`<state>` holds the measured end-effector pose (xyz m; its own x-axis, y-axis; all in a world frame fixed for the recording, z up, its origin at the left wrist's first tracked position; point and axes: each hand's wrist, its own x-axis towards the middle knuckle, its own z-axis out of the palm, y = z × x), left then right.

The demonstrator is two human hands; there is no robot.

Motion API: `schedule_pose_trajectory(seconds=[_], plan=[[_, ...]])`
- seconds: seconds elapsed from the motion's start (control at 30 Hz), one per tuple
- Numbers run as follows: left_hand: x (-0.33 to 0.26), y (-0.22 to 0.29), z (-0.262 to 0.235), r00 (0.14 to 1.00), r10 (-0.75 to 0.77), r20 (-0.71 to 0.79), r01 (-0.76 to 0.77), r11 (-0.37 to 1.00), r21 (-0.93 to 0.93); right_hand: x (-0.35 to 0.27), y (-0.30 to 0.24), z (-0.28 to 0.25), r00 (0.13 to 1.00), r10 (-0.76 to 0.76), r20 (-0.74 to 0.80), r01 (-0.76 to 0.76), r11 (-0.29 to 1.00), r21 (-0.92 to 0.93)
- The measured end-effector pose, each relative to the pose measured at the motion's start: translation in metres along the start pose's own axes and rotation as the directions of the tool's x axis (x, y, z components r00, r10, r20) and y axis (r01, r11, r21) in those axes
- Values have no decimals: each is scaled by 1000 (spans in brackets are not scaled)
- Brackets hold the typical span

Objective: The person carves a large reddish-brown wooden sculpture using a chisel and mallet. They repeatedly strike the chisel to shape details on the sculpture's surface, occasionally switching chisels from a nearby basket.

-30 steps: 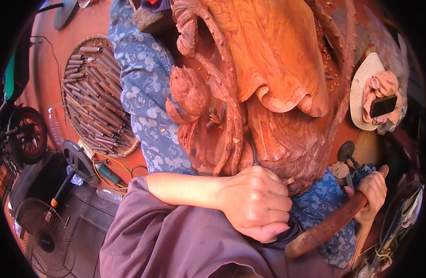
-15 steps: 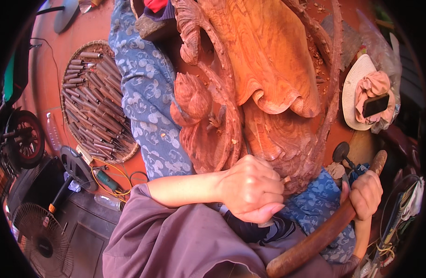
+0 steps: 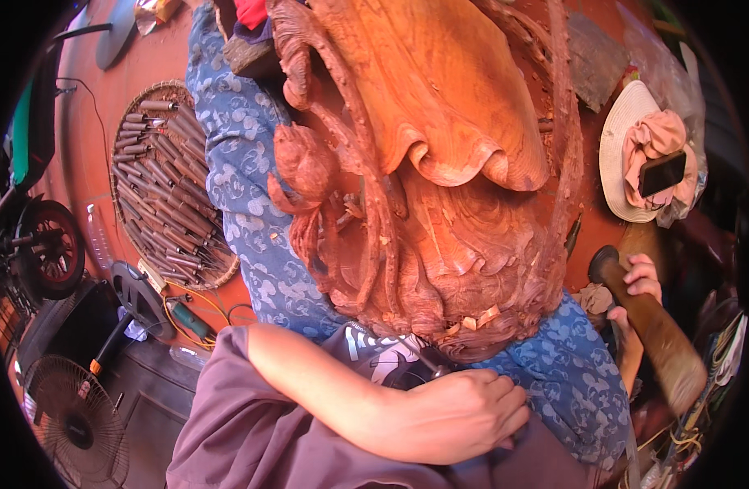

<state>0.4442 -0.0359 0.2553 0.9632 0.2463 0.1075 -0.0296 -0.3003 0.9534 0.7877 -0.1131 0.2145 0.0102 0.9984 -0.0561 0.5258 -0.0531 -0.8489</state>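
Observation:
A large reddish wood carving, with a bud, stems and a broad, smooth orange leaf-like part, rests before me on blue patterned cloth. Loose chips lie on its near end. My left hand is closed over my lap just below the carving. From the top of that fist sticks a thin dark shank, seemingly a chisel; its handle is hidden. Off to the right, my right hand has its fingers curled around a wooden club, whose lower end is blurred.
A round basket of wooden-handled chisels stands at left. Nearby are a green power tool, a fan and a clear bottle. On the right lie a hat, a phone and a dark round-headed object.
My left fist has drawn back from the carving toward my lap. The club has swung away to the right in my right hand. The carving's near end, with its chips, is uncovered.

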Motion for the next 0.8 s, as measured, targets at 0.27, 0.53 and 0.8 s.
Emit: schedule_pose_trajectory(seconds=[0.27,0.53,0.8], plan=[[-37,-2,-26,912,-254,322,339,908,-245,-80,88,63,935,301,-190,-140,802,581],[-178,-14,-71,423,-642,-640,792,605,-83,-95,165,74,994,1,-112,64,814,577],[-425,-149,-66,-380,-467,-799,906,-13,-424,-95,208,58,990,7,-143,69,852,519]])
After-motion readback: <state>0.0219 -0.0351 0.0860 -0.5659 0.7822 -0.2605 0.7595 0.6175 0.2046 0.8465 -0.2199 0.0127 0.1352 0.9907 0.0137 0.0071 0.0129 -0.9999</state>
